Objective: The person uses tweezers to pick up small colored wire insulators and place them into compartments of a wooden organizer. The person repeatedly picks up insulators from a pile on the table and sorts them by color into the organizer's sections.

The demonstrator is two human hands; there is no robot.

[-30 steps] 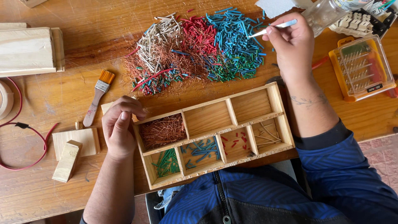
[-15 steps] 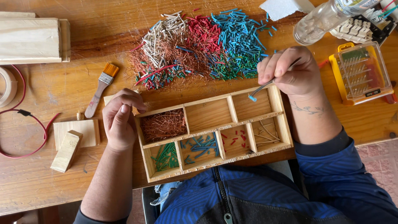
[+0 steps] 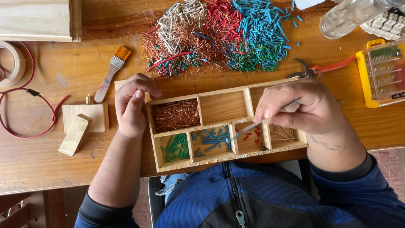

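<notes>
Far left edge there's a tape roll [image 3: 9, 63] with a red cable [image 3: 25, 114] looping under it, and a pale wood block [image 3: 38, 19] up in the corner. Next come two small wood blocks [image 3: 82, 124], one leaning across the other, then a little brush [image 3: 112, 71] with orange bristles lying at an angle on the table [image 3: 50, 169].

The left hand [image 3: 133, 105] sits at the left end of the tray [image 3: 223, 124], fingers curled loosely over that corner. It's touching the wood and steadying it, not gripping anything else.

The tray is a divided wooden box near the table's front edge. Top left compartment is full of copper strands [image 3: 175, 115]; the top middle one looks bare. Bottom row from the left: green bits [image 3: 176, 147], blue bits [image 3: 211, 141], red bits [image 3: 251, 136], and some pale ones mostly hidden under the right hand.

Behind the tray is the big pile [image 3: 219, 36] of cut wire bits: copper and white at the left, red in the middle, blue and green at the right.

The right hand [image 3: 301, 107] hovers over the tray's right end, fingers pinched shut on tweezers [image 3: 257, 124]. The tip points down-left, sitting over the divider between the blue and red compartments. Can't tell if there's a bit in the tip.

Further right: pliers [image 3: 325, 67] with red handles, a clear bottle [image 3: 346, 17], and a yellow bit case [image 3: 382, 71].
</notes>
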